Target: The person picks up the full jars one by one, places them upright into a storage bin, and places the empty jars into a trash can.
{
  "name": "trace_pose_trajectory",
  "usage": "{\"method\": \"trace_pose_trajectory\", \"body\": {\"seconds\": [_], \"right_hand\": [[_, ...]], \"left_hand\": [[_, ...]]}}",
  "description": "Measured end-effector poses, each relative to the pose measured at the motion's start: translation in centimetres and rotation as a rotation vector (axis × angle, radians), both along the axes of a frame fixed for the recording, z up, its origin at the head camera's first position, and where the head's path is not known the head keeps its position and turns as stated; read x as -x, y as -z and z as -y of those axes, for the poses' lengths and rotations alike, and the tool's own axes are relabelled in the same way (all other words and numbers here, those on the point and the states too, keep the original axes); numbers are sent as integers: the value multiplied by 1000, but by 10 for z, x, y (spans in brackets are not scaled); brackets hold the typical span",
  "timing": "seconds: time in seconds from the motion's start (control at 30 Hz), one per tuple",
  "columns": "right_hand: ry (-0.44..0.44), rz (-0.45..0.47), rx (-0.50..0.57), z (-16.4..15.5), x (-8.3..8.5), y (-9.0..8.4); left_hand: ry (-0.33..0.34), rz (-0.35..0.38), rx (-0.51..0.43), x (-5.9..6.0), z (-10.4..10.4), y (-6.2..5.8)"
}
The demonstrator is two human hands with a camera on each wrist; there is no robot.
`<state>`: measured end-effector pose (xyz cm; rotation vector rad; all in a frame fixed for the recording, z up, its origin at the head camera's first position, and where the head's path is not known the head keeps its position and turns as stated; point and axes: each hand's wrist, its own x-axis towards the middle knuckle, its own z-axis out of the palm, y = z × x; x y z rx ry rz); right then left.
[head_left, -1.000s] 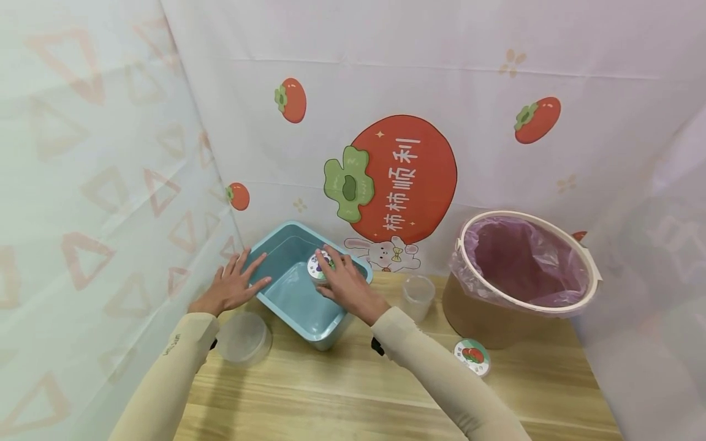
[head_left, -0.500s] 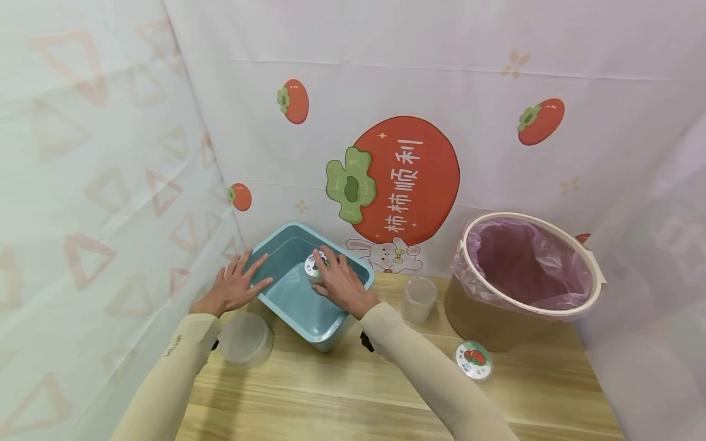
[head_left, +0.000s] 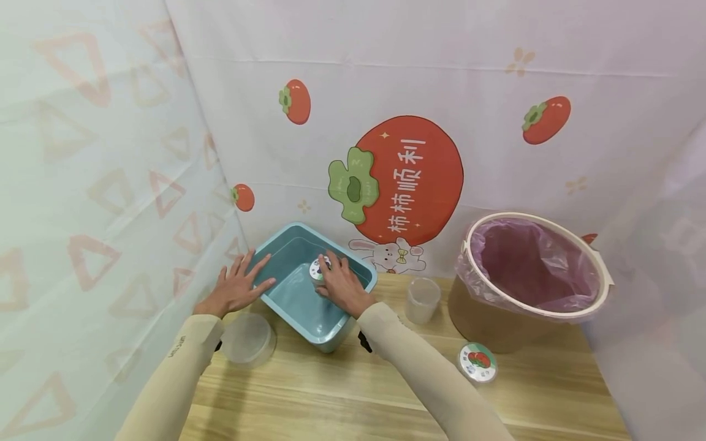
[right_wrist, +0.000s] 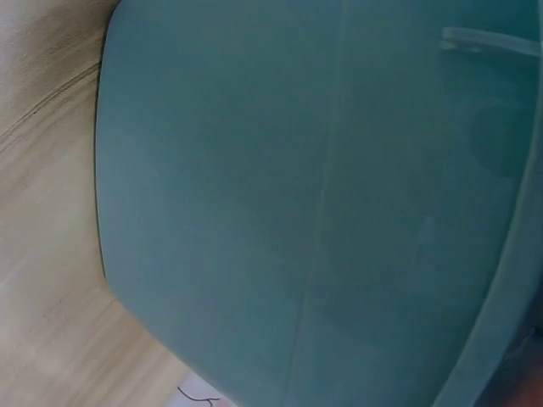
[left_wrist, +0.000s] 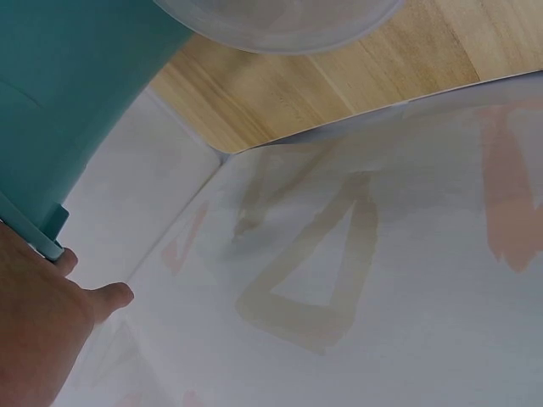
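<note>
A blue plastic basin (head_left: 287,300) stands at the back left of the wooden table. My left hand (head_left: 234,291) rests on its left rim with fingers spread; the left wrist view shows the rim against this hand (left_wrist: 38,314). Inside the basin, my right hand (head_left: 343,285) grips a small round tub (head_left: 316,271) from above. Its lid has a printed label, partly covered by the fingers. The right wrist view is filled by the basin's outer wall (right_wrist: 254,203), with a dark bit of the hand at the lower right edge.
A wide translucent container (head_left: 248,340) is close to the left forearm. Right of the basin stand a clear plastic cup (head_left: 422,301) and a lined bin (head_left: 491,318). Before the bin lies a round tub with a red-fruit label (head_left: 477,362). Printed cloth walls (head_left: 419,79) enclose the table.
My right hand has moved slightly left and deeper into the basin with the tub. My left hand stays on the rim. The whole view has shifted slightly.
</note>
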<state>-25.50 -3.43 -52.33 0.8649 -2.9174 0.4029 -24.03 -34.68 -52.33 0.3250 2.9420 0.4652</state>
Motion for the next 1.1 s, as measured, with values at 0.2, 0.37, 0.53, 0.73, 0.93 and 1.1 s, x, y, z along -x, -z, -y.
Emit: {"method": "trace_pose_trajectory", "body": {"seconds": [0.2, 0.37, 0.53, 0.73, 0.93, 1.1], "right_hand": [[34, 33, -38, 3, 0, 4], [53, 3, -117, 6, 2, 8], [73, -40, -154, 10, 5, 11], [94, -78, -183, 6, 4, 8], [41, -141, -191, -4, -5, -4], [-11, -134, -140, -14, -14, -14]], "left_hand": [[1, -21, -10, 2, 3, 6], [8, -38, -31, 2, 3, 10], [-1, -34, -17, 4, 5, 14], [-2, -28, -21, 5, 2, 11], [-3, -32, -29, 3, -2, 5], [-10, -18, -7, 1, 0, 4]]}}
